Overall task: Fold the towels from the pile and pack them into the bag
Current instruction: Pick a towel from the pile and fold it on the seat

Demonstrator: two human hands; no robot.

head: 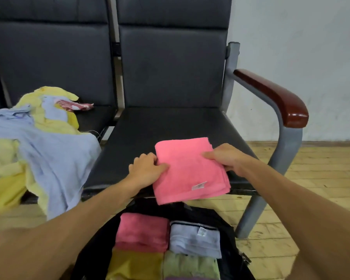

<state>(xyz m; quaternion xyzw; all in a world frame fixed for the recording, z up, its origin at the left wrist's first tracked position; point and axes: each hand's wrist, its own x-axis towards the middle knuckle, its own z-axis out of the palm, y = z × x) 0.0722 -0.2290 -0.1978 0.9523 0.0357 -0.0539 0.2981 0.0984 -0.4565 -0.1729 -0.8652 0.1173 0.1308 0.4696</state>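
At the front edge of the seat (170, 126) I have the folded pink towel (190, 168) half off the cushion, its near end with the white label (199, 185) hanging out over the open bag (220, 221) on the floor below. My left hand (146, 168) grips the towel's left edge with curled fingers; my right hand (224, 158) pinches the right edge, thumb on top and fingers tucked underneath. Both hands are closed on the towel.

Four folded towels sit side by side inside the bag: a pink one (141, 231), a light blue one (194, 241), a yellow one (133, 265) and a green one (190, 265). A sliver of purple shows at the bottom of the view, too cut off to read.

I judge the step in hand to be the transfer into the bag. To do it well I would lift with both edges level so the layers on the right side do not fan apart, bring the towel straight down, and lay it flat on the packed row instead of dropping it. I would let go only once it rests.

The pile (38, 142) of unfolded yellow and light blue towels waits on the left seat, spilling over its front edge, so plenty of the task remains.
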